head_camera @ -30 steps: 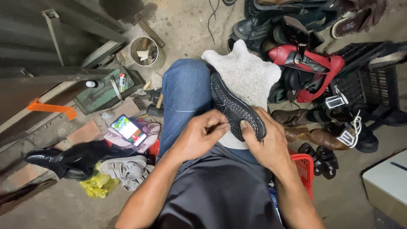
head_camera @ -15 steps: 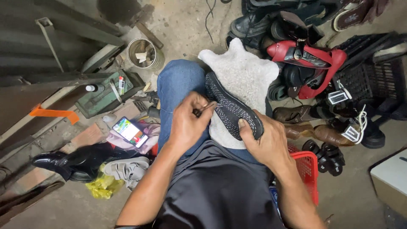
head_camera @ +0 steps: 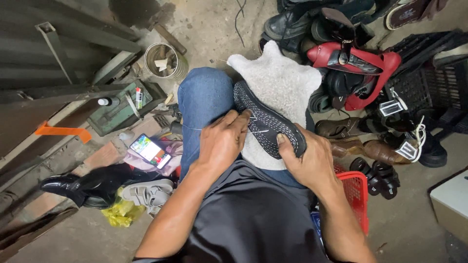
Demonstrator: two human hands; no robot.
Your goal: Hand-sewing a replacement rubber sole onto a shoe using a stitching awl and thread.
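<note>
A: Logging the head view. What are the hands doing?

B: I am seeing the right hand (head_camera: 312, 163) clamping the heel end of a black shoe (head_camera: 268, 124) with white stitch marks across it. The thumb is lying on top of the shoe, and the other fingers are wrapping under its edge, closed firmly on it. The shoe is lying sole-up on a white fleecy cloth (head_camera: 278, 83) spread over the right knee, running from just under the left fingertips down into the right palm.

A: And the left?

B: The left hand (head_camera: 222, 141) is pinching at the shoe's near edge, fingers (head_camera: 239, 119) curled tight together. A thin thread (head_camera: 195, 129) is running out taut from under those fingers, across the blue jeans (head_camera: 202, 97). I cannot tell whether a needle is in the pinch; it is too small to make out.

A: Surroundings, relative to the fingers?

B: Left of the left knuckles, well apart on the floor, a phone (head_camera: 150, 151) is lying with its screen lit, on a pinkish cloth. Beyond it a green box (head_camera: 124, 109) is holding small tools, and farther up a tin can (head_camera: 165, 61) is standing. Past the right fingertips a red shoe (head_camera: 360, 58) is lying among a heap of dark footwear. Just beside the right wrist, a red plastic basket (head_camera: 356, 192) is showing its rim.
</note>
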